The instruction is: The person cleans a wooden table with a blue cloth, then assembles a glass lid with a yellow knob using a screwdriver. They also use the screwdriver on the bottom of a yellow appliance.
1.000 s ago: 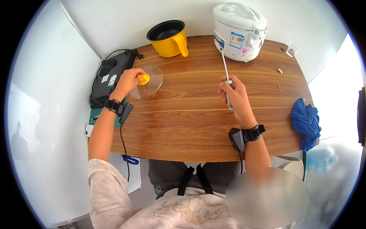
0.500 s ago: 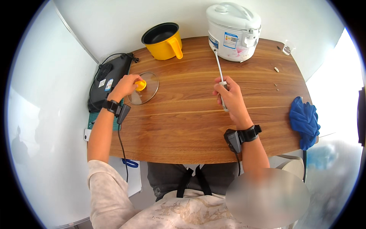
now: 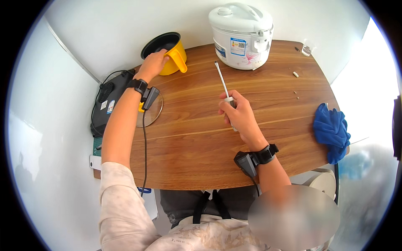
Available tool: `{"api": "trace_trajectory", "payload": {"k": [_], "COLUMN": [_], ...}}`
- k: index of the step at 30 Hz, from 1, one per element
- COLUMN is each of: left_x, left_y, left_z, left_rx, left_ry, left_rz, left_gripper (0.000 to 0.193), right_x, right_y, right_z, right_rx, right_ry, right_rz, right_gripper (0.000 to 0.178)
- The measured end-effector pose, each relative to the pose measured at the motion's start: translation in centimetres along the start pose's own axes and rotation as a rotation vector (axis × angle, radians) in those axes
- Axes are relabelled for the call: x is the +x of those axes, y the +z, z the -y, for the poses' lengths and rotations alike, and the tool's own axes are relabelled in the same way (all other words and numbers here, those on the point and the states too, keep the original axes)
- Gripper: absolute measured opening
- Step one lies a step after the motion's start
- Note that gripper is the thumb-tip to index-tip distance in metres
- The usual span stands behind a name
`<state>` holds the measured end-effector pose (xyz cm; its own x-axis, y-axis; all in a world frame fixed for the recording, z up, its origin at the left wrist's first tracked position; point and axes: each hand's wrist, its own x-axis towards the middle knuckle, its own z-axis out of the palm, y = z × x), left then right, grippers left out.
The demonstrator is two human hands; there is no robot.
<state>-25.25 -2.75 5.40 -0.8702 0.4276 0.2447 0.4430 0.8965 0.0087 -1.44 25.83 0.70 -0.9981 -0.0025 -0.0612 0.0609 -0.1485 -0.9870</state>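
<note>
My left hand (image 3: 154, 65) is at the near rim of a yellow pot (image 3: 181, 48) with a dark inside; its fingers are closed over the rim beside the handle. In my right hand (image 3: 237, 112) is a flat-tipped screwdriver (image 3: 221, 78), its grey handle wrapped by the fingers and its metal shaft pointing away from me. A glass lid (image 3: 155, 112) with a yellow knob lies on the table below my left wrist, partly hidden by the wrist strap and its device.
A white rice cooker (image 3: 244, 37) stands at the back of the wooden table (image 3: 192, 146). On the left lies a black appliance (image 3: 109, 102) with a cord. To the right are a blue cloth (image 3: 332, 133), a small clear cup (image 3: 306, 50) and a small white piece (image 3: 295, 74).
My left hand has left the lid's knob and moved up to the pot's rim. My right hand still holds the screwdriver. The whole view has shifted a little.
</note>
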Motion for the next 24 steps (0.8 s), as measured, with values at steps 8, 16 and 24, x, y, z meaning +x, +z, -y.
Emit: {"api": "trace_trajectory", "payload": {"k": [8,16,24], "left_x": [-2.0,-12.9,-21.4], "left_y": [-3.5,-10.1,-4.1], "left_z": [1.1,-3.9,-8.1], "left_rx": [-0.187,-1.49,-1.958], "left_ry": [-0.025,-0.372,-0.213], "left_rz": [-0.389,-0.041,0.051], "left_gripper": [0.02,0.033,0.036], "right_x": [-0.4,-0.3,-1.5], "right_y": [0.4,-0.7,-0.4], "right_z": [0.3,1.1,1.3], "right_rx": [-0.021,0.238,0.287], "right_ry": [-0.007,-0.058,-0.155], "right_rz": [-0.01,0.076,0.319], "right_gripper": [0.025,0.056,0.064]}}
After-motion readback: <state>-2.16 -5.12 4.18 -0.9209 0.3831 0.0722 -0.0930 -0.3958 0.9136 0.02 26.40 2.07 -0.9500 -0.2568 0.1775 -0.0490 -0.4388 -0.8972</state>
